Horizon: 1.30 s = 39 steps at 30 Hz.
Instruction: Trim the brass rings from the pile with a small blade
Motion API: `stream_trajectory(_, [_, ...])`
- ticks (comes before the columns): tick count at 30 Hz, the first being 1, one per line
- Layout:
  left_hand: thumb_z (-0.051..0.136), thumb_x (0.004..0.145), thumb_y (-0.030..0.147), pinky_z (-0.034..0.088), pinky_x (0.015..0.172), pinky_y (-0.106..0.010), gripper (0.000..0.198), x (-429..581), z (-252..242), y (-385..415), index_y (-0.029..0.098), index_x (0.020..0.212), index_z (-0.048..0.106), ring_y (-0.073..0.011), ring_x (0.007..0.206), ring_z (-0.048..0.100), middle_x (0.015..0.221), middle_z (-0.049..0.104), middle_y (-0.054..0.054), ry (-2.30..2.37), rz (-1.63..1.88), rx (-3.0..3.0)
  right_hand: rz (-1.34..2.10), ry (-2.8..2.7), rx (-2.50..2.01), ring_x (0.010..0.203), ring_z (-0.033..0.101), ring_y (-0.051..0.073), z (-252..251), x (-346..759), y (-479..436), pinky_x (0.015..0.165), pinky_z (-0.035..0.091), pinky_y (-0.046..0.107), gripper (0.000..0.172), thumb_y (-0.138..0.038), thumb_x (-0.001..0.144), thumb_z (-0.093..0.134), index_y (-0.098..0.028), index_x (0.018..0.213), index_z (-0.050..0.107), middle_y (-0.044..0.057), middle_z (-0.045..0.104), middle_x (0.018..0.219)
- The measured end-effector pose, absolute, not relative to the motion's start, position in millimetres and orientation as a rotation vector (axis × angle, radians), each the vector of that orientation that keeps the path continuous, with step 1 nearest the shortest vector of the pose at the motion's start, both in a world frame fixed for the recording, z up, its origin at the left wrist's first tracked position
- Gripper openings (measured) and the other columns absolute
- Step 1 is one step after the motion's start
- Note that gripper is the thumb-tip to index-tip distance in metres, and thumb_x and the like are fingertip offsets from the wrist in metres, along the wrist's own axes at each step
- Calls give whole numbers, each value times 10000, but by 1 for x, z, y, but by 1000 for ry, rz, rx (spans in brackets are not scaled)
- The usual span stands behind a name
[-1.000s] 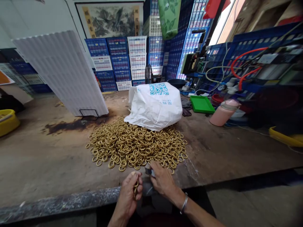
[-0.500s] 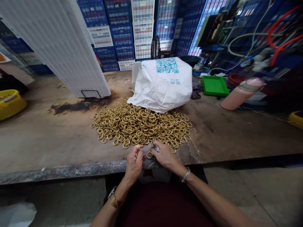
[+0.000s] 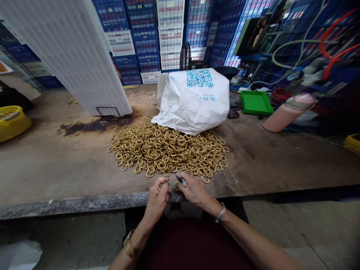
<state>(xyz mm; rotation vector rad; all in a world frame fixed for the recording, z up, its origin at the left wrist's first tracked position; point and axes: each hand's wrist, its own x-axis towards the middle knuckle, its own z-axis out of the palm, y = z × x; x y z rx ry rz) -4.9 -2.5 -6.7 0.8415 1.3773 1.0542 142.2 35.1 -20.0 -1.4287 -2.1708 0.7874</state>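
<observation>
A broad heap of brass-coloured rings [image 3: 165, 150] lies on the workbench. Just in front of it, my left hand [image 3: 157, 197] is closed, fingers curled round a ring [image 3: 160, 188] that shows only in part. My right hand [image 3: 194, 191] grips a small knife [image 3: 181, 180], its dark pointed tip jutting out toward the left above the pale part. Between the two hands a single ring [image 3: 176, 185] sits close to my right fingertips, partly covered by them. Whether those fingers touch it I cannot tell.
A white printed sack [image 3: 194, 105] lies on the heap's far side. Left of it leans a white corrugated panel [image 3: 84, 63] by a black wire stand [image 3: 108, 113]. A green tray [image 3: 256, 102] and pink bottle [image 3: 288, 112] stand right. The bench edge [image 3: 84, 205] is near me.
Both hands have drawn slightly toward me, and the left also a little to the left. The knife's dark tip now shows more plainly, while the single ring is more covered by my right fingers.
</observation>
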Motion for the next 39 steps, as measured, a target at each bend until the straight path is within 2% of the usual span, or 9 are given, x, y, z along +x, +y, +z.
stream_trajectory(6, [525,740,427,205,329,-134,263,4,-6,-3,169,763,481,-25,373,319,558,448,64,1173,1014,709,961,-1933,-1313,575,387,95,-17,137,33,552,312,202,94,-276,807,436,-193,763,440,-41,421,646])
stream_trajectory(12, [547,727,453,193,331,-131,287,6,-5,-6,183,783,468,-24,361,302,524,428,80,1182,1018,670,1198,-1755,-1261,554,356,85,-14,135,34,519,305,191,101,-279,769,457,-191,725,435,-59,373,603])
stream_trajectory(20, [505,756,475,194,334,-143,307,9,-5,-7,170,749,472,-24,356,302,529,442,65,1155,989,728,1372,-1624,-1308,477,330,72,-14,132,37,451,279,181,155,-316,731,479,-189,655,434,-77,365,498])
stream_trajectory(25, [540,749,441,191,348,-146,285,6,-7,-7,165,730,468,-23,385,315,567,452,57,1053,1014,653,1473,-1546,-1289,446,337,66,-15,131,39,435,275,176,115,-296,723,460,-192,679,441,-72,421,504])
stream_trajectory(28, [552,746,431,188,358,-146,279,5,-8,-8,161,771,486,-20,397,311,580,446,58,1018,1033,615,1398,-1553,-1316,457,362,72,-17,133,39,456,296,182,97,-275,727,435,-191,681,449,-63,433,518])
stream_trajectory(32, [565,732,442,180,362,-145,295,7,-4,-8,164,798,493,-22,402,314,582,441,60,1028,1087,588,1055,-1856,-1367,518,394,92,-18,138,36,511,298,201,123,-235,749,410,-183,666,485,-31,460,563])
stream_trajectory(39, [516,769,452,191,366,-148,298,8,-9,-7,170,701,446,-24,402,293,568,424,60,1076,1108,669,761,-2315,-1386,528,403,97,-19,139,27,515,234,217,147,-128,713,408,-187,759,534,-13,515,606])
